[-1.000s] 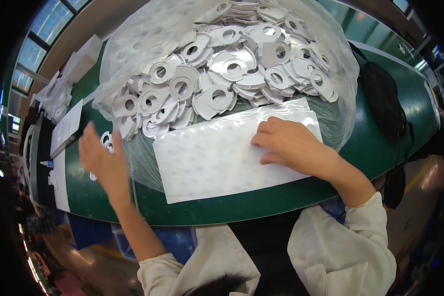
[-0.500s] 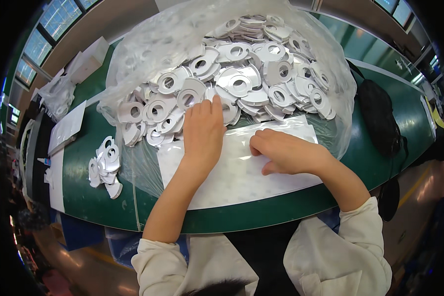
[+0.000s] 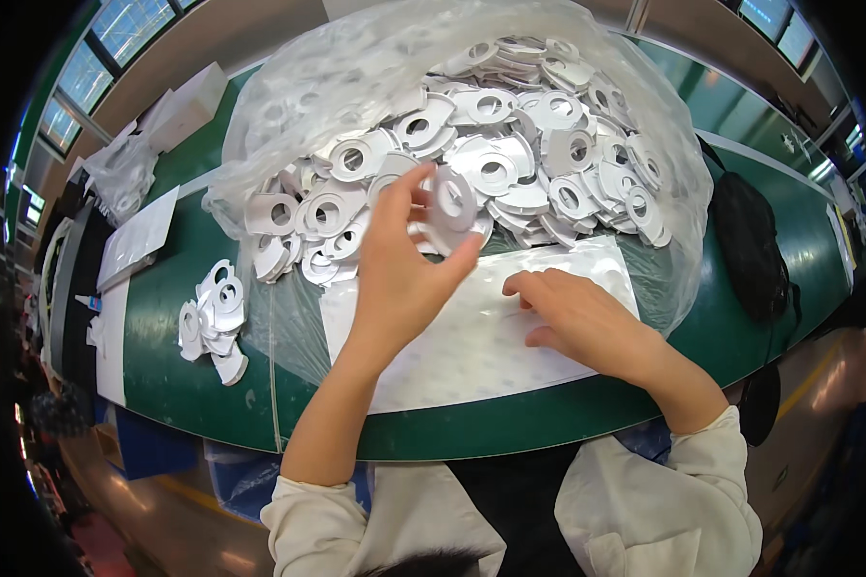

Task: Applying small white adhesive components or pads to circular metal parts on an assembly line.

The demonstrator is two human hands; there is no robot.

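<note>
My left hand (image 3: 399, 274) is closed on a white plastic part with a round hole (image 3: 445, 199), gripped between fingers and thumb and tilted up in front of the pile. Behind it, a large heap of similar white plastic parts (image 3: 558, 144) lies on a clear plastic bag (image 3: 298, 91), whose film rises around the back and sides. My right hand (image 3: 592, 322) hovers over a flat white sheet (image 3: 433, 380), fingers bent, thumb apart, nothing in it. Whether its fingertips touch the sheet, I cannot tell.
A small group of white parts (image 3: 216, 317) lies on the green table (image 3: 154, 385) at the left. Farther left are a white packet (image 3: 137, 240) and a crumpled plastic bag (image 3: 123, 178). At the right lies a black pouch (image 3: 749, 245). The table's curved front edge runs near me.
My left hand has turned and lifted a white plastic part from the front of the pile. My right hand has shifted slightly right and down. The whole view has shifted a little.
</note>
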